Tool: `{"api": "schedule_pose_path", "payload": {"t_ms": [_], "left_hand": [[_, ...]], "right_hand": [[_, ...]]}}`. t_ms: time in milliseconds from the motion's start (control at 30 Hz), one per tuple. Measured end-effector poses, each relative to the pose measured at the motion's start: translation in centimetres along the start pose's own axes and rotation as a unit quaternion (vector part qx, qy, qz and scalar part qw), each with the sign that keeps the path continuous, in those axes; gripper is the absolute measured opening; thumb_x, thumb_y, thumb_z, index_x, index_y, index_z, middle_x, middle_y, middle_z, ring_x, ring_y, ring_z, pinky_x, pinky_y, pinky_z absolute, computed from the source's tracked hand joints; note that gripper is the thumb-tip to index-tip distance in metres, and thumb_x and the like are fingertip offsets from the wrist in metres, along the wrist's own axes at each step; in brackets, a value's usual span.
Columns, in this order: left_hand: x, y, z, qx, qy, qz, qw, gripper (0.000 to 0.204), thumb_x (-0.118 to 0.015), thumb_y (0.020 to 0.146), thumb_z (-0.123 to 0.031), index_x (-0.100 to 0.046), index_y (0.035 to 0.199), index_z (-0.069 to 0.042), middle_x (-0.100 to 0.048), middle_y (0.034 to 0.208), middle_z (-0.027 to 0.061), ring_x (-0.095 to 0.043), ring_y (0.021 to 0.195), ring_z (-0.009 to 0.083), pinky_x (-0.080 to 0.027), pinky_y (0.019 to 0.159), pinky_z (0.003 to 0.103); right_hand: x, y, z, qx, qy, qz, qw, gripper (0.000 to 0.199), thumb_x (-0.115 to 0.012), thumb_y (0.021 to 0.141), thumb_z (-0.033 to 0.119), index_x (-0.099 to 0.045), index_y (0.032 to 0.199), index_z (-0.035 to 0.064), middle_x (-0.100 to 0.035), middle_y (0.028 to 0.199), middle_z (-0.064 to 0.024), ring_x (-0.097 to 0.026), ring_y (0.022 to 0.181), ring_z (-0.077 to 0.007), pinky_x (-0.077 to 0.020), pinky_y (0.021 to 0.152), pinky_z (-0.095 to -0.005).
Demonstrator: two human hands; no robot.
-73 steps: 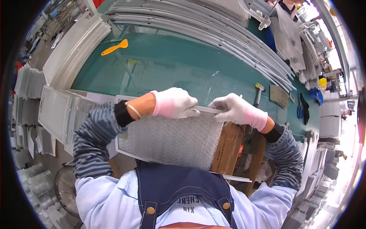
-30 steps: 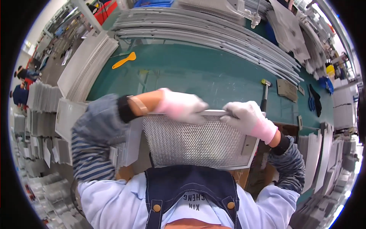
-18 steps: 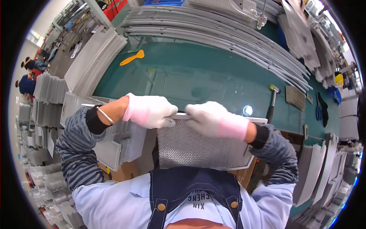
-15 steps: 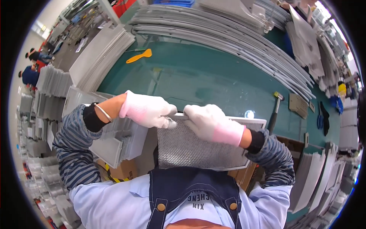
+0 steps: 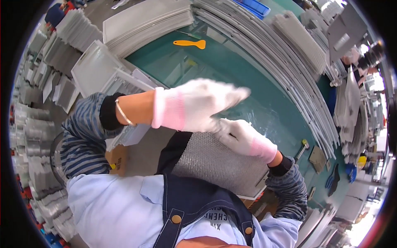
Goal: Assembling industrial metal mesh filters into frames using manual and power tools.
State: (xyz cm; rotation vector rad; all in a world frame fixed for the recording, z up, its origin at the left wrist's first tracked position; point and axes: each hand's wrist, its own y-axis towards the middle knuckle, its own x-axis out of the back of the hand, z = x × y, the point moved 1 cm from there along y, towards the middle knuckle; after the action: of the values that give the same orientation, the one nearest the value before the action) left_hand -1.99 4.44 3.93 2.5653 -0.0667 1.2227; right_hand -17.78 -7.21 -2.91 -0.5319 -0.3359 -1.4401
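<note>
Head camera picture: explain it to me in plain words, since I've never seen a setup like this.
There is no machine here, just a person's two hands in white gloves with pink cuffs. The picture comes from a wide fisheye camera on the person's head, looking down, so straight edges look bent and the person's own chest fills the bottom.

The right hand has its grip on the upper edge of a silvery mesh panel, in front of the apron. The left hand is blurred, its fingers stretched out; whether it touches the panel is unclear.

On the green table lie an orange scraper, a stack of panels, long metal strips and a hammer.
</note>
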Motion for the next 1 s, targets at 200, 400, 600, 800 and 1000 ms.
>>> {"api": "schedule_pose_path", "payload": {"t_ms": [200,400,600,800,1000], "left_hand": [[0.9,-6.7,-0.4,0.278,-0.144,-0.068,0.947,0.044,-0.074,0.080,-0.007,-0.060,0.119,0.006,-0.069,0.104,0.0219,-0.068,0.101,0.0265,-0.054,0.084,0.034],[-12.0,-6.6,3.0,0.277,-0.507,-0.235,0.782,0.030,-0.067,0.089,-0.007,-0.064,0.115,0.006,-0.070,0.096,0.0093,-0.065,0.086,0.0132,-0.052,0.079,0.027],[-10.7,-6.0,2.3,0.257,-0.497,-0.226,0.797,0.023,-0.064,0.091,-0.007,-0.066,0.110,0.005,-0.067,0.089,0.0030,-0.057,0.080,0.0070,-0.047,0.072,0.023],[-11.3,-7.7,2.8,0.280,-0.458,-0.229,0.812,0.030,-0.058,0.098,-0.023,-0.068,0.112,0.001,-0.060,0.079,-0.0026,-0.048,0.072,0.0069,-0.043,0.069,0.025],[-13.8,-8.2,2.4,0.275,-0.511,-0.300,0.758,0.038,-0.056,0.099,-0.026,-0.062,0.120,0.005,-0.068,0.103,0.0076,-0.059,0.097,0.0114,-0.046,0.089,0.028]], "right_hand": [[0.3,-0.2,-1.4,-0.114,-0.035,-0.003,0.993,0.029,-0.057,0.094,0.029,-0.060,0.087,0.0005,-0.060,0.073,-0.0223,-0.063,0.071,-0.0392,-0.0484,0.065,-0.0440],[-1.0,0.5,-0.4,-0.093,-0.105,-0.043,0.989,0.025,-0.056,0.094,0.024,-0.055,0.088,-0.0001,-0.059,0.073,-0.0235,-0.062,0.072,-0.0414,-0.0476,0.065,-0.0444],[-0.4,-0.3,2.0,-0.157,-0.084,-0.064,0.982,0.018,-0.055,0.093,0.016,-0.052,0.087,-0.0006,-0.058,0.077,-0.0246,-0.060,0.078,-0.0447,-0.0468,0.067,-0.0481],[-1.3,0.2,0.9,-0.103,-0.125,-0.084,0.983,0.019,-0.056,0.093,0.017,-0.054,0.088,-0.0003,-0.059,0.075,-0.0238,-0.061,0.076,-0.0431,-0.0468,0.066,-0.0472],[-1.0,0.9,-0.6,-0.095,-0.039,0.024,0.994,0.019,-0.055,0.092,0.014,-0.054,0.086,-0.0038,-0.049,0.063,-0.0176,-0.048,0.056,-0.0251,-0.0415,0.058,-0.0375]]}}
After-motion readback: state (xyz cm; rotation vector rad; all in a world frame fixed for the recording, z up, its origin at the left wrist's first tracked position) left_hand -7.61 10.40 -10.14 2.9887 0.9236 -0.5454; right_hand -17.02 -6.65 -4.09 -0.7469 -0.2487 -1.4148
